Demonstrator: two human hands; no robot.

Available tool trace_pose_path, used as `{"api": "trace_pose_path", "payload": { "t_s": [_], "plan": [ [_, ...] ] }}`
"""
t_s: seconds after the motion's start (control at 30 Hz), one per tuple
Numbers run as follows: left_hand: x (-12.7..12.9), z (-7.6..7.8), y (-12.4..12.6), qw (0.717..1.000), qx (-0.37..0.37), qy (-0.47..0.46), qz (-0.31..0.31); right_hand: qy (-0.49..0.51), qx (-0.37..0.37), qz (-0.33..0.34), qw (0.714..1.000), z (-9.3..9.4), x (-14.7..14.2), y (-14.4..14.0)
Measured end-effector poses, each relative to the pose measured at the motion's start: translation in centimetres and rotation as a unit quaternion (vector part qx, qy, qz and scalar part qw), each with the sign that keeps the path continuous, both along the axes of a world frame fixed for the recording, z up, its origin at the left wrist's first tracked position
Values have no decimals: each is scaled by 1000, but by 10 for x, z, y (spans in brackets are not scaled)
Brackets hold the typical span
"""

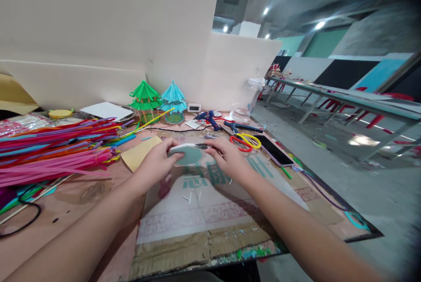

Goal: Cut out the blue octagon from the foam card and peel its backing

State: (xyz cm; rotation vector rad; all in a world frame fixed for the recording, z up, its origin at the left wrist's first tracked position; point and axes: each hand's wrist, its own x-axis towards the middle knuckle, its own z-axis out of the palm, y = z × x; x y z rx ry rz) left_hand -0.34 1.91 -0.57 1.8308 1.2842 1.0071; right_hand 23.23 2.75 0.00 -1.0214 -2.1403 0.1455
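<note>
Here we are at the bench [82,212], both hands out in front of us over a sheet of printed cardboard [210,212]. Our left hand [158,159] has its fingers curled around the near left edge of a pale green disc [188,155], thumb on top, holding it just above the cardboard. Our right hand [226,159] is closed on the disc's right side, and a small dark tool tip [201,146] pokes out leftward from its fingers across the top of the disc; what tool it is we cannot tell. To the left lies a big heap of coloured straws [55,150], with a tan paper piece [140,152] just beside our left hand. Behind the disc stand a green straw pagoda [144,98] and a blue straw pagoda [173,98], side by side. To the right of our right hand sit yellow-handled scissors [248,141], a phone [274,150] and, further back, a blue glue gun [208,118].
</note>
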Motion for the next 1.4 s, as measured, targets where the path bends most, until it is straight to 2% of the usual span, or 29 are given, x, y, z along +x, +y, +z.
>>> {"api": "trace_pose_path", "payload": {
  "t_s": [0.13, 0.27, 0.6, 0.83, 1.1, 1.4],
  "plan": [
    [0, 1, 0, 1000, 24, 10, 1, 0, 0, -1, 1000, 0, 0, 0],
    [1, 2, -2, 1000, -4, -1, 2, -1, 3, -3, 1000, 0, -1, 0],
    [1, 0, 1, 1000, 24, 13, 2, -3, 15, 4, 1000, 0, 0, 2],
    [-1, -1, 3, 1000, 29, 8, 3, 41, 15, -16, 999, -3, 2, 5],
    [0, 5, -2, 998, 47, 47, 20, 0, 1, -9, 1000, -3, 0, 2],
    [0, 5, -1, 996, 60, 57, 18, 3, 4, -7, 1000, -6, 0, 5]
  ]
}}
